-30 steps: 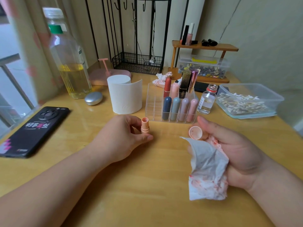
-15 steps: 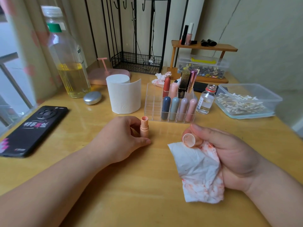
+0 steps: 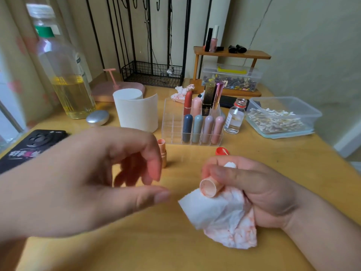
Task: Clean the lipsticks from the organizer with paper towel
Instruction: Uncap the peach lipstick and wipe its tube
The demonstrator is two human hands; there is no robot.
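A clear acrylic organizer point(image 3: 172, 124) stands mid-table with several lipsticks point(image 3: 197, 128) in its right compartments. An uncapped peach lipstick point(image 3: 162, 153) stands upright on the table in front of it, partly hidden by my left hand. My left hand point(image 3: 93, 178) hovers above the table, fingers apart, holding nothing. My right hand point(image 3: 259, 192) grips the peach lipstick cap point(image 3: 210, 187), its open end facing left, together with a crumpled paper towel point(image 3: 224, 220) stained red.
A white towel roll point(image 3: 136, 110), an oil bottle point(image 3: 62, 75) and a silver lid point(image 3: 97, 117) stand at left. A black phone point(image 3: 29, 147) lies by the left edge. A small glass bottle point(image 3: 235, 118), its red cap point(image 3: 221, 151) and a cotton swab box point(image 3: 281, 118) are at right.
My left hand has let go of the upright peach lipstick and lifted toward the camera, fingers spread. My right hand pulled the cap and towel nearer, turning the cap's opening left.
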